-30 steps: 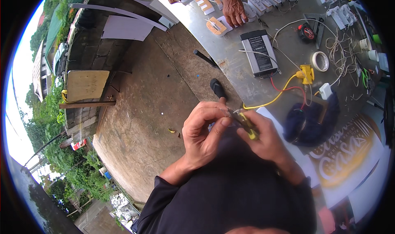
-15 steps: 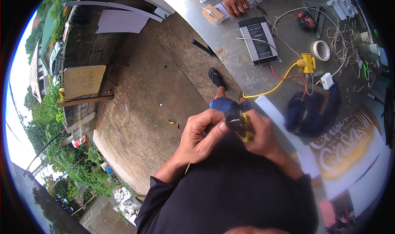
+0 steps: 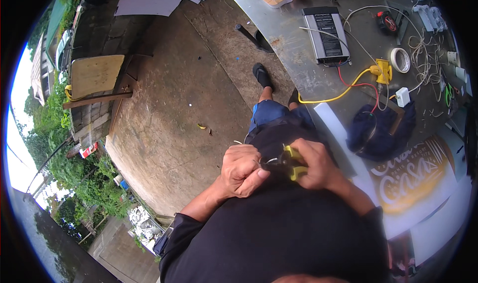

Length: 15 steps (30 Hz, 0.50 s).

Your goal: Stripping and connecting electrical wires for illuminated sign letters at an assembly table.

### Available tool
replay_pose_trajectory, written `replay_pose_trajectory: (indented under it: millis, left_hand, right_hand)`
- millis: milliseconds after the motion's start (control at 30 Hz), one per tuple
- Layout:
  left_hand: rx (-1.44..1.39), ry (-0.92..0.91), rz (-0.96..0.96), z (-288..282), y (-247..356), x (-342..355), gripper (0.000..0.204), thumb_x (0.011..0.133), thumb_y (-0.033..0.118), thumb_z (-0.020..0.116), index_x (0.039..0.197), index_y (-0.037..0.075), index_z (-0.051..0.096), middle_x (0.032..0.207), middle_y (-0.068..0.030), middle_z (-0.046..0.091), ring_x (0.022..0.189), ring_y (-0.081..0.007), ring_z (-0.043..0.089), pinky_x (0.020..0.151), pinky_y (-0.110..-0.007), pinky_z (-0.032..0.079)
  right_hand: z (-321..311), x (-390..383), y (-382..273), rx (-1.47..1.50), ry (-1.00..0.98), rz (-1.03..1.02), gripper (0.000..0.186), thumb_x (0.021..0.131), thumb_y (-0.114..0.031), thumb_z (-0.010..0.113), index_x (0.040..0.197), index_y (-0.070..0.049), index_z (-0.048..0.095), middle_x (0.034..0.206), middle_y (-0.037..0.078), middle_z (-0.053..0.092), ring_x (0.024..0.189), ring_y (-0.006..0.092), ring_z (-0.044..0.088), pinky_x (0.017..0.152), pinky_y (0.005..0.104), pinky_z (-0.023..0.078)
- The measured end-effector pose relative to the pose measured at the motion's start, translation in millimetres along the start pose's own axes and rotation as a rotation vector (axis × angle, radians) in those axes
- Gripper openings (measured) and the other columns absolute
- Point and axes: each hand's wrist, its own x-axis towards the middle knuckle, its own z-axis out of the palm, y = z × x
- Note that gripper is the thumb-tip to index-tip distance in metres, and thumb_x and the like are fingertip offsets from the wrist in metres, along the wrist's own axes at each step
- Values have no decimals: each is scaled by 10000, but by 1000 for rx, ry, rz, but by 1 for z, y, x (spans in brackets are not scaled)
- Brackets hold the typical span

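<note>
The left hand (image 3: 241,170) pinches a white wire (image 3: 272,160) before the black shirt (image 3: 279,223), the right hand (image 3: 315,164) squeezes yellow-handled pliers (image 3: 286,164), and steady hands with thumbs off the blades seem best

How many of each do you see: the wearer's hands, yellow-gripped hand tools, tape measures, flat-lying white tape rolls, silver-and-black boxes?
Left hand and right hand: 2
Yellow-gripped hand tool: 1
Tape measure: 1
White tape roll: 1
Silver-and-black box: 1
Total: 6

A stained brown floor (image 3: 164,118) lies beside a block wall (image 3: 112,38).
</note>
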Motion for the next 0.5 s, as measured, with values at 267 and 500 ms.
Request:
replay_pose_trajectory:
  millis: [267, 500]
  left_hand:
    - [28, 56, 83, -10, -1, -10, 263, 819, 17, 594, 621, 40, 422, 586, -82, 466, 437, -256, 433, 447, -377, 327]
    - [-28, 152, 65, -11, -1, -18, 262, 825, -6, 581, 620, 40, 424, 579, -80, 455, 427, -256, 416, 445, -375, 334]
  right_hand:
    - [13, 2, 0, 36, -59, 18, 357, 700, -50, 764, 988, -13, 556, 773, 134, 610, 657, 347, 634, 608, 402, 494]
    - [23, 3, 0, 50, -78, 49, 385, 699, -60, 780, 1004, -7, 552, 798, 136, 614, 686, 344, 646, 616, 392, 499]
